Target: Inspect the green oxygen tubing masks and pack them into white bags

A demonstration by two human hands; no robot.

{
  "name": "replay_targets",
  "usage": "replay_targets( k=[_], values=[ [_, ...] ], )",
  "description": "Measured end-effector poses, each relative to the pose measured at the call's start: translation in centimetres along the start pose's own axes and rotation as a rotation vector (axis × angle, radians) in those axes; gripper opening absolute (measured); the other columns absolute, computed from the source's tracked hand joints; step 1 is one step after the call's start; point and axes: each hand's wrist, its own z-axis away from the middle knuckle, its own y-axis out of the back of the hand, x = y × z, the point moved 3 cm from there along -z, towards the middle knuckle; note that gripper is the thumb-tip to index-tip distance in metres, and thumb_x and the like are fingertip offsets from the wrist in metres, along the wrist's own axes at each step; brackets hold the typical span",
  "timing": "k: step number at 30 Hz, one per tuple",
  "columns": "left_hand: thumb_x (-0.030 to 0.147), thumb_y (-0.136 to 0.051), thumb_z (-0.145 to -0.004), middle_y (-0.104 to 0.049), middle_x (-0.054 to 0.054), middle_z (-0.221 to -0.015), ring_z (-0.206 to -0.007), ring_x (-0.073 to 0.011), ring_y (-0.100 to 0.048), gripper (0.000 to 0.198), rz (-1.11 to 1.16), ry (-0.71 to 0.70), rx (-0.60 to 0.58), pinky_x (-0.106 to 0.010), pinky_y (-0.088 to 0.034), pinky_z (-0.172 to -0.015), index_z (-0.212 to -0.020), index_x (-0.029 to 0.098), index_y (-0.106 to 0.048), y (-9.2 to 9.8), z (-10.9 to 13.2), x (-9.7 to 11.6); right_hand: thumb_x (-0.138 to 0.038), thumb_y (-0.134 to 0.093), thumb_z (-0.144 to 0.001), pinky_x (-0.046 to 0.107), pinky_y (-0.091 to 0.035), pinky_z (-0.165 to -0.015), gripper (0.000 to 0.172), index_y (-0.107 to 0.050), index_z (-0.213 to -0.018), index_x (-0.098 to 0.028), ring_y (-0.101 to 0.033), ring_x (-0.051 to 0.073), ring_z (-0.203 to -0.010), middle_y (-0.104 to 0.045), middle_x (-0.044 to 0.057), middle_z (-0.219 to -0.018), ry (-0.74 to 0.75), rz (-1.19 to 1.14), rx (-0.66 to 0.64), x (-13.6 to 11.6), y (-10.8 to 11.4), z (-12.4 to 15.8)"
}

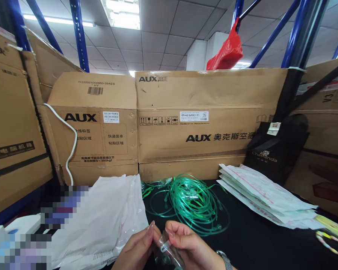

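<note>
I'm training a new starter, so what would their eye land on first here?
Probably the bright green coil of tubing on the black table, centre. Then the red plastic bag hanging at upper right, above the AUX cartons. Nearest, at bottom centre, the left hand and right hand hold a clear plastic packet.

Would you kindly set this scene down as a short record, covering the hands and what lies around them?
Left hand: pinching a small clear packet
Right hand: gripping the same packet
Right wrist: metallic band
Surface: black tabletop
Beyond hands: coiled green tubing
Left side: white packages
Right side: stacked white envelopes
Back: AUX-printed cardboard boxes
</note>
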Motion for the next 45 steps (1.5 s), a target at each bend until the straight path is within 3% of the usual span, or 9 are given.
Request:
replay_targets(
  k=[6,11,16,23,31,36,39,42,45],
  values=[
    [0.047,-0.064,-0.060,-0.041,0.003,-0.059,-0.059,-0.0120,-0.038,0.035,-0.244,-0.066,0.007,-0.025,-0.029,-0.057,-0.052,0.016,-0.051,0.3,-0.1,-0.2,-0.026,-0.074,-0.055,0.017,-0.023,-0.042,0.028,-0.049,-0.054,-0.014,-0.038,0.004,-0.041,-0.047,-0.006,-0.046,0.013,0.141,0.084,-0.2,-0.3,0.2],
    [0.044,-0.063,-0.063,-0.040,0.004,-0.059,-0.058,-0.0116,-0.036,0.032,-0.284,-0.043,0.036,-0.024,-0.027,-0.056,-0.054,0.015,-0.053,1.3,-0.2,-0.6,-0.037,-0.067,-0.063,0.019,-0.032,-0.044,0.030,-0.050,-0.056,-0.013,-0.044,0.005,-0.041,-0.049,-0.005,-0.046,0.009,0.156,0.171,-0.8,-0.5,0.0],
    [0.048,-0.064,-0.060,-0.043,0.002,-0.060,-0.059,-0.0127,-0.037,0.035,-0.314,-0.034,0.053,-0.025,-0.027,-0.057,-0.053,0.016,-0.054,1.9,-0.3,-0.8,-0.035,-0.069,-0.062,0.019,-0.034,-0.046,0.030,-0.051,-0.057,-0.012,-0.048,0.006,-0.043,-0.052,-0.002,-0.050,0.015,0.138,0.167,-0.8,-0.4,0.0],
    [0.048,-0.065,-0.058,-0.044,0.003,-0.055,-0.056,-0.0110,-0.036,0.034,-0.211,0.009,0.024,-0.024,-0.027,-0.057,-0.056,0.015,-0.055,1.0,-0.3,-1.0,-0.033,-0.070,-0.061,0.018,-0.033,-0.044,0.028,-0.050,-0.058,-0.013,-0.047,0.006,-0.041,-0.051,-0.003,-0.047,0.012,0.122,0.235,-0.5,0.4,-0.2],
    [0.056,-0.062,-0.056,-0.057,0.000,-0.054,-0.055,-0.0134,-0.050,0.040,0.122,0.242,0.016,-0.027,-0.035,-0.061,-0.057,0.016,-0.058,0.1,-0.3,-0.9,-0.032,-0.068,-0.061,0.019,-0.033,-0.046,0.024,-0.054,-0.060,-0.012,-0.045,0.006,-0.042,-0.049,-0.004,-0.049,-0.036,0.176,0.227,0.1,1.5,-0.5],
    [0.050,-0.068,-0.055,-0.060,-0.001,-0.058,-0.054,-0.0117,-0.051,0.038,0.012,0.289,-0.116,-0.025,-0.034,-0.059,-0.068,0.015,-0.062,0.8,-0.4,-2.6,-0.035,-0.069,-0.058,0.017,-0.024,-0.040,0.029,-0.052,-0.050,-0.013,-0.035,0.004,-0.040,-0.044,-0.007,-0.044,-0.096,0.516,0.176,-0.2,1.4,-0.2],
    [0.052,-0.066,-0.054,-0.057,0.000,-0.056,-0.051,-0.0093,-0.046,0.040,-0.163,0.277,-0.136,-0.022,-0.028,-0.053,-0.064,0.014,-0.060,1.6,-0.7,-3.3,-0.042,-0.059,-0.068,0.018,-0.026,-0.042,0.035,-0.053,-0.050,-0.013,-0.035,0.005,-0.042,-0.044,-0.006,-0.043,-0.083,0.818,0.105,-1.4,1.3,-0.4],
    [0.054,-0.062,-0.057,-0.052,0.003,-0.053,-0.047,-0.0074,-0.038,0.042,-0.311,0.321,-0.136,-0.021,-0.022,-0.049,-0.063,0.013,-0.059,1.9,-0.7,-3.3,-0.045,-0.045,-0.078,0.021,-0.036,-0.052,0.038,-0.058,-0.061,-0.014,-0.046,0.009,-0.049,-0.051,-0.002,-0.052,0.079,1.005,0.117,-3.2,1.4,-0.8],
    [0.055,-0.059,-0.060,-0.045,0.006,-0.050,-0.046,-0.0061,-0.031,0.043,-0.389,0.339,-0.167,-0.021,-0.019,-0.047,-0.064,0.012,-0.061,1.4,-0.4,-2.9,-0.040,-0.040,-0.082,0.026,-0.042,-0.061,0.031,-0.057,-0.074,-0.016,-0.052,0.014,-0.062,-0.055,0.001,-0.065,0.292,1.212,0.243,-5.1,2.1,-1.0]
  ],
)
